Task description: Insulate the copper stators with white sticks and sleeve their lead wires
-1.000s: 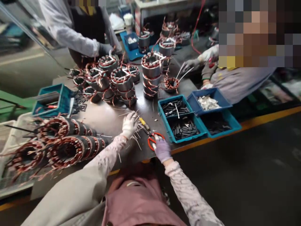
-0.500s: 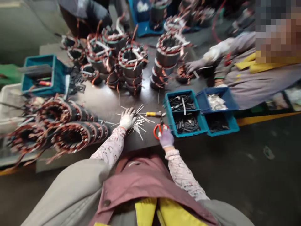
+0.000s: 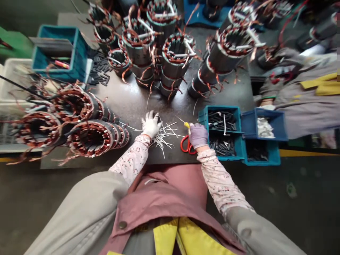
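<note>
My left hand (image 3: pixel 151 124) in a white glove rests at the edge of a loose pile of thin white insulating strips (image 3: pixel 164 137) on the dark table (image 3: pixel 127 102). Its fingers are apart. My right hand (image 3: pixel 198 136) in a purple glove is shut on a yellow-handled screwdriver (image 3: pixel 187 125), whose thin shaft points up and left. Red-handled scissors (image 3: pixel 187 145) lie partly under that hand. Copper-wound motor stators (image 3: pixel 91 139) lie on their sides left of my left hand, and more stand in stacks (image 3: pixel 175 53) ahead.
A teal crate (image 3: pixel 221 122) of black pieces and a blue tray (image 3: pixel 265 127) of white pieces stand to my right. A co-worker's gloved hand (image 3: pixel 273 88) works at the right. A teal bin (image 3: pixel 60 53) and white crate (image 3: pixel 13 78) stand at the left.
The yellow-handled screwdriver has gone from the table into my right hand, which has moved up and right. The view has tilted down, showing more of my front.
</note>
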Motion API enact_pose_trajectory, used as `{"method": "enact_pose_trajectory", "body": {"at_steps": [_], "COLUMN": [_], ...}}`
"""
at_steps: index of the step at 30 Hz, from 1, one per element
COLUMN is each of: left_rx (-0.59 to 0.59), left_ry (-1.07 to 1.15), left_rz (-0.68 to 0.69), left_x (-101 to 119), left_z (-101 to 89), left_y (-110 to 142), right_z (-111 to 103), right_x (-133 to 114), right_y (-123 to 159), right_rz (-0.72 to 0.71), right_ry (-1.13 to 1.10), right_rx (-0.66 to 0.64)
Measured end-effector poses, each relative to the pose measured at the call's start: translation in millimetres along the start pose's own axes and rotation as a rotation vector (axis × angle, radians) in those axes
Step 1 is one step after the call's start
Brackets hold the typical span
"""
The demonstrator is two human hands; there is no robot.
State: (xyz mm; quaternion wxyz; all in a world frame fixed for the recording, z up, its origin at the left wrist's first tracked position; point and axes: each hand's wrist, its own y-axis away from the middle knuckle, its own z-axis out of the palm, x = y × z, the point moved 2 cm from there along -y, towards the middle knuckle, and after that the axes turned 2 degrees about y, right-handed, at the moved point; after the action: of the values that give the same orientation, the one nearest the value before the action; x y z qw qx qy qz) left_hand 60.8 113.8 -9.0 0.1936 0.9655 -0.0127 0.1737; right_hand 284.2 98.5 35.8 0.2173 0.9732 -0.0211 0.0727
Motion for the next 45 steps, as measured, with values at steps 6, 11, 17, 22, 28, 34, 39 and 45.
{"method": "enact_pose_trajectory", "body": {"at_steps": [6,11,17,22,28,34,39,45], "left_rx": [0.02,-0.009,-0.085,-0.105,0.27,0.182,0.009,0.098], "left_ry": [-0.023,-0.054,-0.121,-0.154,0.019,0.05,0.001,-0.024], "left_rz": [0.252,0.637,0.723,0.585,-0.01,-0.166,0.093,-0.113], "left_x": [28,112,132,56,0,-10,-2,-46], "left_z": [2.5,7.1,24.3,30.1,-6.6,-18.8,10.8,43.8], "left_y": [0,-78,-102,-24,-24,-86,-18,107], "right_z": [6,28,51,48,80,83,65,67], "right_x": [1,-9,-3,3,10,-14,-35,-74], "right_y": [24,38,40,33,73,85,6,-30], "right_rz": [0.238,0.295,0.347,0.337,0.231,-0.085,0.034,-0.005], "right_ry": [-0.078,-0.151,-0.294,-0.38,-0.391,-0.521,-0.491,-0.435], "right_rx": [-0.093,-0.122,-0.036,0.007,0.319,0.467,0.169,0.15]}}
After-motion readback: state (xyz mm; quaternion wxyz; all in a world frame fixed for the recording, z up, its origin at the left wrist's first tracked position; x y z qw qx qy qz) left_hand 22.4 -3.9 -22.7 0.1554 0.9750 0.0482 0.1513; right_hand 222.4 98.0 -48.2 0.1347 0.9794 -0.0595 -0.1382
